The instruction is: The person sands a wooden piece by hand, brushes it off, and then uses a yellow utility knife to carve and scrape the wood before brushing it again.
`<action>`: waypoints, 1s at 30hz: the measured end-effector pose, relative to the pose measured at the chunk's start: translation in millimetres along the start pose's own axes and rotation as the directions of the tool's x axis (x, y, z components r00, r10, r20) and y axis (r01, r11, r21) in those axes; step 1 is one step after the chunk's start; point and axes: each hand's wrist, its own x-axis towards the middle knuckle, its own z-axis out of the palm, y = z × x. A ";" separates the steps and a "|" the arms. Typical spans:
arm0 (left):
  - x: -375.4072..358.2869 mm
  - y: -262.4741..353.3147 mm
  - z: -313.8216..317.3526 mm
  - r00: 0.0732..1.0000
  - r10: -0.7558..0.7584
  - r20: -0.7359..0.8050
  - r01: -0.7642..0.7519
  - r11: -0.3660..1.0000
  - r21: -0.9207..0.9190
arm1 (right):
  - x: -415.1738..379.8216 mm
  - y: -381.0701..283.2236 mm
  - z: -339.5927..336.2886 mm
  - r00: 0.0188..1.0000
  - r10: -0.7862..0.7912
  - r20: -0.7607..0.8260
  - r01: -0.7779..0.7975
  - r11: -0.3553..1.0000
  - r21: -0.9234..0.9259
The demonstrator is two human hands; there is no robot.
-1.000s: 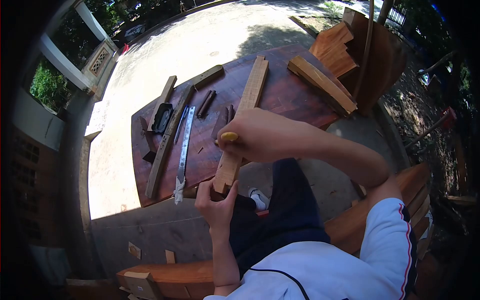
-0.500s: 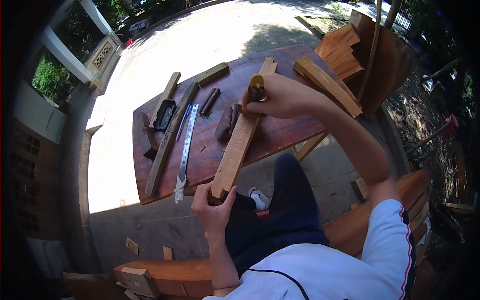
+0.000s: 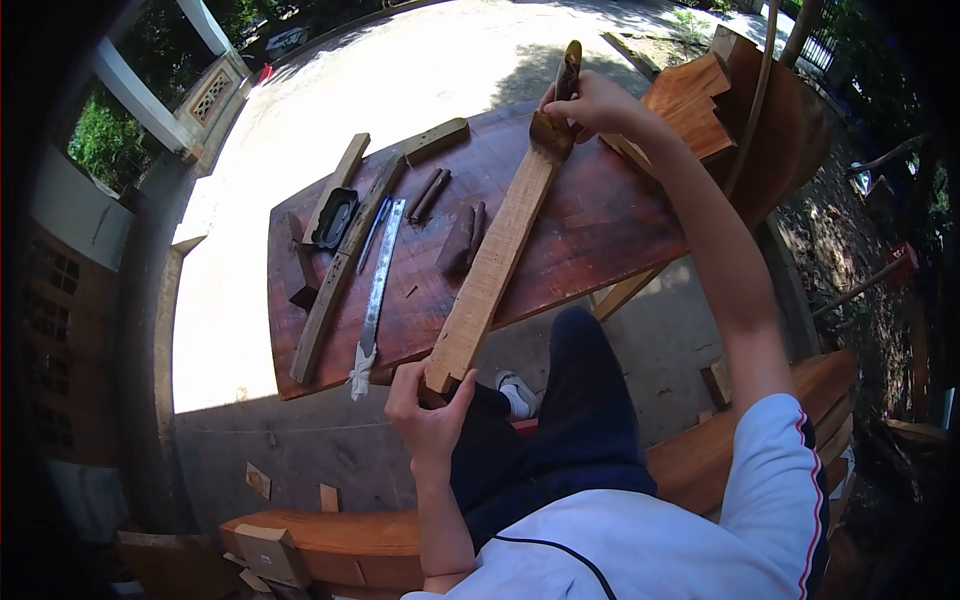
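Observation:
My left hand (image 3: 432, 405) grips the near end of a long pale wooden bar (image 3: 495, 265), thumb and fingers on either side. The bar slants up and right over the reddish wooden table (image 3: 610, 225). At its far end my right hand (image 3: 590, 105) is closed round a brush-like tool (image 3: 553, 128) with a dark handle; its broad brown end lies against the bar's top face. Left of the bar are a dark wooden block (image 3: 455, 240) and a long metal ruler or blade (image 3: 379, 280) with a white-wrapped end.
A black tray (image 3: 335, 218), a long wooden strip (image 3: 345, 270), a blue pen (image 3: 373, 235) and two brown rods (image 3: 429, 195) lie on the table's left part. Large carved wood pieces (image 3: 685, 105) stand at the back right. A wooden bench (image 3: 350, 535) is below.
My right hand and the tool have moved away from me along the bar to its far end. My left hand still holds the near end.

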 end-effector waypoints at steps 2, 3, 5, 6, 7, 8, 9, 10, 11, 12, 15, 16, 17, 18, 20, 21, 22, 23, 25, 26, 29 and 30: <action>-0.1 -0.2 -0.1 1.000 -0.016 0.003 0.016 1.000 -0.020 | -4.9 -11.9 8.2 0.995 -0.083 0.051 0.094 0.958 -0.269; -0.8 -1.0 0.5 1.000 -0.027 0.007 0.027 0.999 -0.030 | -8.5 -14.5 13.7 0.990 -0.115 0.087 0.140 0.908 -0.395; -0.9 -1.5 -0.2 0.998 -0.062 0.020 0.063 0.998 -0.030 | -11.0 -11.7 19.8 0.970 -0.206 0.130 0.238 0.920 -0.311; -1.7 -1.2 -0.7 0.996 -0.082 0.025 0.083 0.996 -0.030 | -10.2 -14.3 10.0 0.973 -0.169 0.158 0.202 0.954 -0.223; -3.1 -1.4 -0.6 0.997 -0.070 0.018 0.070 0.997 -0.032 | -11.7 -17.1 2.8 0.973 -0.133 0.188 0.160 0.978 -0.135; -2.7 -2.1 0.3 0.999 -0.052 0.009 0.052 0.998 -0.035 | 1.7 -11.6 -5.0 0.996 0.003 0.094 0.014 0.985 -0.175; -1.3 -2.6 0.9 1.000 -0.031 -0.004 0.031 0.999 -0.039 | 11.6 -4.6 -7.4 0.997 -0.005 0.076 0.023 0.971 -0.236; -1.5 -2.7 0.2 0.999 -0.033 -0.001 0.033 0.999 -0.032 | 15.8 -4.5 -7.8 0.998 -0.013 0.059 0.030 0.954 -0.297; -1.9 -3.3 -0.4 0.999 -0.034 0.004 0.034 0.999 -0.026 | 19.7 0.1 -6.3 0.999 -0.021 0.040 0.034 0.934 -0.356; -1.8 -4.0 -0.2 0.999 -0.038 0.009 0.038 0.999 -0.020 | 26.9 21.0 5.1 0.917 -0.374 0.138 0.393 0.796 -0.461; 0.1 -7.9 -0.2 0.999 0.030 -0.016 -0.030 0.999 -0.023 | 0.3 -22.5 6.2 0.926 -0.229 0.300 0.312 0.911 -0.268; -1.2 -6.8 -0.4 1.000 0.014 -0.012 -0.015 1.000 -0.023 | 0.5 -28.6 2.6 0.939 -0.160 0.303 0.236 0.944 -0.232; -1.4 -5.2 -0.8 1.000 0.003 -0.008 -0.003 1.000 -0.023 | 15.5 -16.1 -4.8 0.973 -0.101 0.209 0.151 0.958 -0.242; -0.2 -4.0 -1.1 1.000 -0.005 -0.009 0.004 1.000 -0.022 | 35.5 1.8 -8.3 0.993 -0.046 0.111 0.072 0.967 -0.245; -3.2 -1.5 -1.7 0.999 -0.037 -0.007 0.037 0.999 -0.014 | 32.7 -12.7 -5.8 0.990 0.002 0.142 0.050 0.930 -0.363; -2.3 -1.5 -1.2 0.999 -0.050 -0.006 0.050 0.999 -0.012 | 25.5 -12.8 5.2 0.966 -0.122 0.228 0.194 0.926 -0.325; -1.1 -0.6 -1.7 0.999 -0.040 -0.004 0.040 0.999 -0.013 | 15.1 -12.5 19.3 0.919 -0.240 0.313 0.330 0.903 -0.274; -0.1 0.5 -3.3 0.999 -0.033 -0.002 0.033 0.999 -0.013 | 10.0 -12.5 27.6 0.850 -0.353 0.391 0.456 0.865 -0.210; 0.4 0.5 -3.4 1.000 -0.030 -0.005 0.030 0.999 -0.016 | 13.9 -17.3 14.2 0.930 -0.192 0.312 0.261 0.945 -0.195; -0.6 0.5 -3.6 0.999 -0.033 -0.002 0.033 0.999 -0.019 | 24.4 -10.8 0.0 0.974 -0.061 0.216 0.099 0.981 -0.169; -0.5 -1.2 -2.1 0.999 -0.034 -0.012 0.034 0.999 -0.029 | 50.4 10.4 -8.5 1.000 0.002 0.025 0.004 0.966 -0.258; -1.1 -2.1 -1.7 0.999 -0.036 -0.010 0.035 0.999 -0.034 | 54.7 15.1 1.4 0.995 -0.086 0.058 0.102 0.909 -0.404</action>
